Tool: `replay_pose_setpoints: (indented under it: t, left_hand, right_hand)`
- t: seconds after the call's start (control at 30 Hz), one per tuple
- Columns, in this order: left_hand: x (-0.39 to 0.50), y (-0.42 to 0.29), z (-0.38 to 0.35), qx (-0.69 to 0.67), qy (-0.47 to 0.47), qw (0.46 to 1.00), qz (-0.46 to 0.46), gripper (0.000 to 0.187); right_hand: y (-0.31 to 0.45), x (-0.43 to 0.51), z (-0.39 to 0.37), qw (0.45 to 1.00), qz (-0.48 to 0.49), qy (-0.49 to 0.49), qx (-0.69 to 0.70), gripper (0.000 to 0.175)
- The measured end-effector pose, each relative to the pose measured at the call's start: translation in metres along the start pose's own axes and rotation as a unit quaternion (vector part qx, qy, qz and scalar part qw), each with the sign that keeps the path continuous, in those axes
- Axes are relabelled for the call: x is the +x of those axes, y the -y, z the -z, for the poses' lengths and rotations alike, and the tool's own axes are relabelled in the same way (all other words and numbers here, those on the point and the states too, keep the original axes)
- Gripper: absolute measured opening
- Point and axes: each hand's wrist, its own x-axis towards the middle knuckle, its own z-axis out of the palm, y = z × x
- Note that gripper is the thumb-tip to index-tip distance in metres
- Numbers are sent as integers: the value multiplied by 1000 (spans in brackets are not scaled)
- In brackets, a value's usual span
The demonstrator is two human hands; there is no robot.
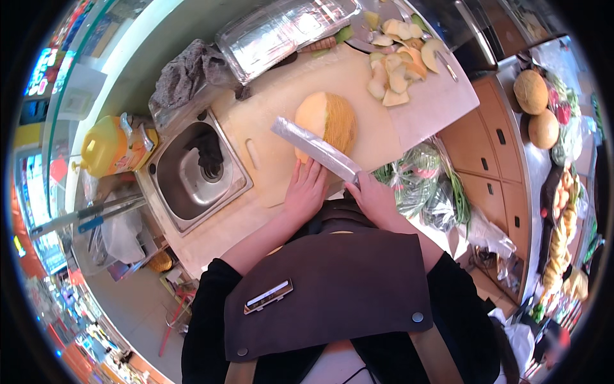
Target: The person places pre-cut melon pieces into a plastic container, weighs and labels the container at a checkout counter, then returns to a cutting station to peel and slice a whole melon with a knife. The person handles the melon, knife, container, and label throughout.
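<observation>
A half-peeled netted melon (341, 126) lies on a pale cutting board (273, 103). Its left side is bare yellow-orange flesh, while brown netted rind covers the right. My left hand (307, 188) has its fingers stretched out, with the fingertips at the melon's near end. In my right hand (374, 199) is the handle of a broad-bladed kitchen knife (314, 146). The blade slants up and left across the melon's near part and hides some of it. Whether the edge touches the flesh I cannot tell.
Melon peelings (395, 77) are heaped at the board's far right, near a small peeler-like tool (448, 67). A steel sink (192, 192) holding a dark cloth is at left. Behind are a grey rag (189, 77) and clear plastic trays (288, 36). Bagged greens (422, 177) stand below right.
</observation>
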Motion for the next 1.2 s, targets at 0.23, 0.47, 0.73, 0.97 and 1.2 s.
replay_pose_setpoints:
  t: [0.23, 0.47, 0.73, 0.97, 1.2]
  left_hand:
    - [0, 7, -16, -10, 2, 1000, -17, 73]
    - [-2, 8, -23, 41, -4, 999, -18, 84]
    - [-1, 5, -26, 18, 12, 1000, 5, 87]
    - [-1, 3, -27, 29, -7, 1000, 5, 84]
    - [-2, 2, -22, 25, 12, 1000, 14, 81]
  right_hand:
    - [50, 25, -5, 995, -86, -20, -47, 42]
    - [46, 41, 18, 993, -104, -29, -44, 46]
    - [9, 27, 43, 985, -124, 64, -97, 52]
    - [-2, 86, 65, 982, -98, 118, -107, 55]
    - [-38, 135, 97, 973, -21, 226, -38, 61]
